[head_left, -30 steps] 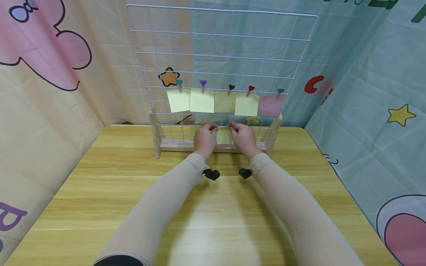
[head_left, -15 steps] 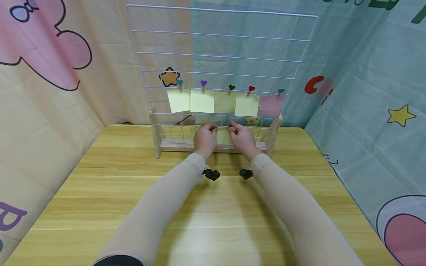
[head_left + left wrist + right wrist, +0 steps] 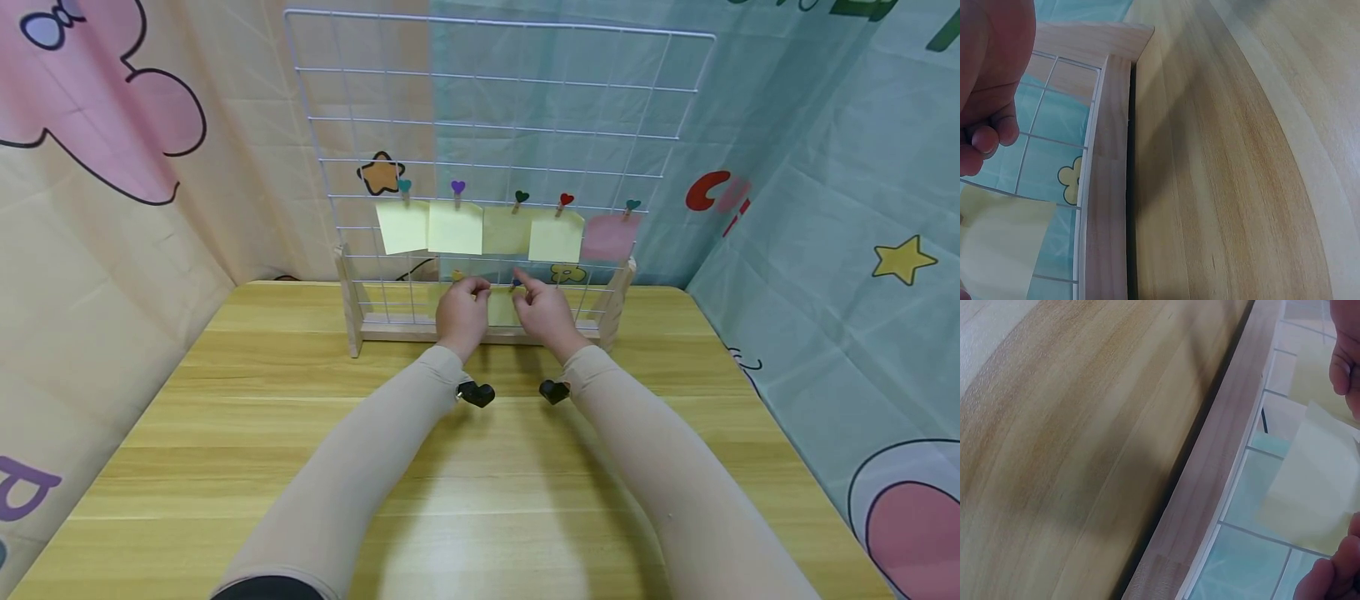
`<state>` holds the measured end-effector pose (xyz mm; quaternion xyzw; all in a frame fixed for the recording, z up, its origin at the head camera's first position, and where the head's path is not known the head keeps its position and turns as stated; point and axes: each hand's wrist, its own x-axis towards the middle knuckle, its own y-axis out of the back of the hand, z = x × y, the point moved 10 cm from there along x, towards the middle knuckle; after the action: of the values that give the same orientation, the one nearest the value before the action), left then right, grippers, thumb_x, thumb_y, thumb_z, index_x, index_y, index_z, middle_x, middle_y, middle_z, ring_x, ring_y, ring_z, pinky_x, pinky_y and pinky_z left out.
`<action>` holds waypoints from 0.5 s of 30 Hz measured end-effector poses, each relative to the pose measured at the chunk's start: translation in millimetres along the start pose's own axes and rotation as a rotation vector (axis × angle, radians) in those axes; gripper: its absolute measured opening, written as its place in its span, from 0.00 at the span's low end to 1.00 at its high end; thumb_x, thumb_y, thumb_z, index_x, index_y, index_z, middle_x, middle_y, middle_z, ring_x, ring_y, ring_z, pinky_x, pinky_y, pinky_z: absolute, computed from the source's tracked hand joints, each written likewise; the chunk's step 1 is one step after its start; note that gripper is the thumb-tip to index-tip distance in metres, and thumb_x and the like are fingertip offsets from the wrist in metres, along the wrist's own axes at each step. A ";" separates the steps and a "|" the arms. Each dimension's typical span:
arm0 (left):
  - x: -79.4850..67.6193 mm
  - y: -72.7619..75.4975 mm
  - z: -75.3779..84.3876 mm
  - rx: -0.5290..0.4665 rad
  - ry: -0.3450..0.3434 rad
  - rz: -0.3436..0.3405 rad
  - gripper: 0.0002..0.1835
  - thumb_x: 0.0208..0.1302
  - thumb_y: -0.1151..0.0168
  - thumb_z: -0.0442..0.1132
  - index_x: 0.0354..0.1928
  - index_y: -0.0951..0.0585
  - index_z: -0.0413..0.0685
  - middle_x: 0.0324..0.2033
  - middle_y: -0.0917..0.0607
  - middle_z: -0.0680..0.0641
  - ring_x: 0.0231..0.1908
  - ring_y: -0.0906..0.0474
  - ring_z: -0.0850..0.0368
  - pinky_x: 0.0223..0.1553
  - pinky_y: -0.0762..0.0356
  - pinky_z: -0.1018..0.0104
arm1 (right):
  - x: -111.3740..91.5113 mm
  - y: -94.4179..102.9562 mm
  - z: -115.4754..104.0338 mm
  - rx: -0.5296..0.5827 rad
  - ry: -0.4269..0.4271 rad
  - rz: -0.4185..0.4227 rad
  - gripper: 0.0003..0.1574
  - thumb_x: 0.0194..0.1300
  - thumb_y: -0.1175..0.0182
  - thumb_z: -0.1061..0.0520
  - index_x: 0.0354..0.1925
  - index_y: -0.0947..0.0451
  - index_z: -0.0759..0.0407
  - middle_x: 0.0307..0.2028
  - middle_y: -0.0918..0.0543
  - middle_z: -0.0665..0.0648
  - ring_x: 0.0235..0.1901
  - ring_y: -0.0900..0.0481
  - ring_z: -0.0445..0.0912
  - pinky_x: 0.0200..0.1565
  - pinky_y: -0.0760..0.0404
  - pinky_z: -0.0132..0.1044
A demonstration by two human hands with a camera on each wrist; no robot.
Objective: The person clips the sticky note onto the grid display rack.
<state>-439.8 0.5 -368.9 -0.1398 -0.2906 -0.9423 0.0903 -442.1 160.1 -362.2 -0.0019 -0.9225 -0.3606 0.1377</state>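
Observation:
Low on the white wire grid [image 3: 502, 129], a yellow sticky note [image 3: 502, 310] hangs between my two hands; in the right wrist view the note [image 3: 1313, 478] stands slightly off the wires. My left hand [image 3: 462, 317] pinches the note near its upper left edge between thumb and index finger. At its upper right, a small dark blue clip [image 3: 516, 283] sits by the fingertips of my right hand [image 3: 551, 317]. That hand's index finger points out straight and apart from the thumb, while its other fingers [image 3: 985, 139] curl loosely.
Above hangs a row of yellow notes [image 3: 456, 229] and a pink note [image 3: 610, 238], under heart-topped clips [image 3: 566, 200]. Another yellow note [image 3: 1310, 375] is behind my left hand. A wooden base [image 3: 397, 332] holds the grid on the wooden table [image 3: 480, 500]; printed curtains [image 3: 817, 250] surround it.
My right index finger has lifted away from the thumb and the clip, letting the clip show. My left hand has stayed in place.

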 end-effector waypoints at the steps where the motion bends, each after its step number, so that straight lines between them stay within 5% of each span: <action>1: -0.2 0.2 0.2 0.001 0.000 -0.001 0.09 0.78 0.38 0.42 0.50 0.11 0.51 0.49 0.09 0.50 0.49 0.13 0.50 0.49 0.16 0.53 | -0.1 -0.2 -0.5 0.004 0.001 -0.005 0.33 0.79 0.44 0.56 0.78 0.32 0.51 0.13 0.34 0.47 0.11 0.41 0.40 0.18 0.39 0.32; 15: -1.9 0.3 -0.3 -0.010 0.011 -0.015 0.10 0.78 0.39 0.42 0.52 0.12 0.50 0.49 0.10 0.49 0.49 0.14 0.49 0.49 0.16 0.53 | 0.0 -3.0 0.0 -0.009 0.000 -0.050 0.36 0.78 0.43 0.55 0.80 0.35 0.50 0.16 0.30 0.48 0.14 0.36 0.41 0.20 0.35 0.34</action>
<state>-438.0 0.3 -369.7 -0.1326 -0.2863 -0.9452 0.0841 -442.4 157.9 -364.2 0.0206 -0.9207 -0.3681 0.1284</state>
